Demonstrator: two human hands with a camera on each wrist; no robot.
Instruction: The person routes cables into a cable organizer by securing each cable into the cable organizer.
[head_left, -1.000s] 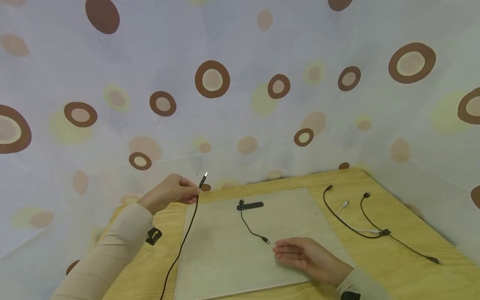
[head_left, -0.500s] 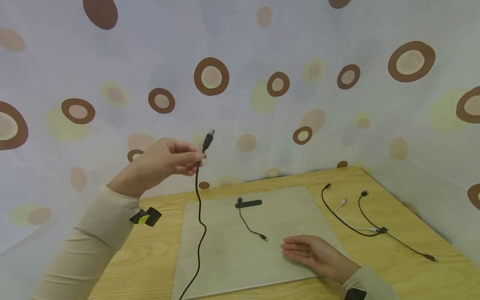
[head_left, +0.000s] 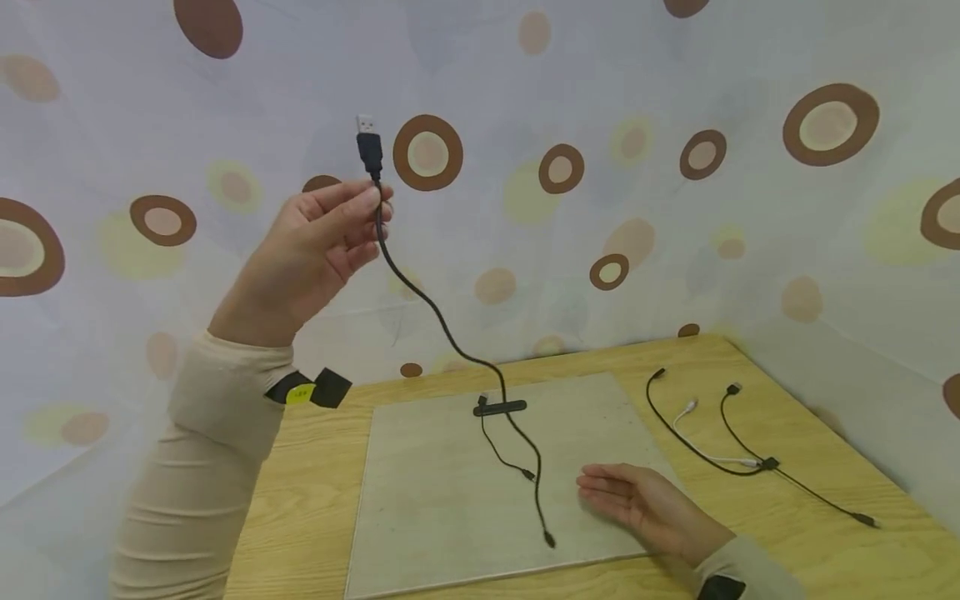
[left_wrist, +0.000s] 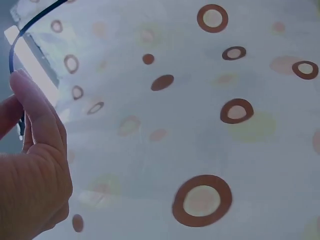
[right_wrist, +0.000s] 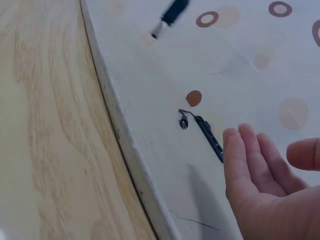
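High in front of the wall, my left hand (head_left: 300,250) pinches a black USB cable (head_left: 450,337) between thumb and fingers, just below its USB-A plug (head_left: 370,146). From there the cable hangs slanting to the right, its small end plug (head_left: 550,539) dangling over the pale board (head_left: 420,517). That end plug (right_wrist: 175,11) appears blurred in the right wrist view. Beside the board's right part, my right hand (head_left: 648,508) holds nothing, palm turned inward and fingers straight. Toward the back of the board lies a slim black bar (head_left: 491,410) with a short black cable (head_left: 491,450).
On the wooden table (head_left: 315,492), right of the board, lie several joined cables: a black cable (head_left: 660,421), a white cable (head_left: 708,457) and a thinner black cable (head_left: 813,498). A wall covering with brown circles (head_left: 525,100) rises behind and to the right.
My left hand has risen from near the board's back edge, lifting the USB cable until its lower end came into view and swung right. My right hand has shifted slightly right.
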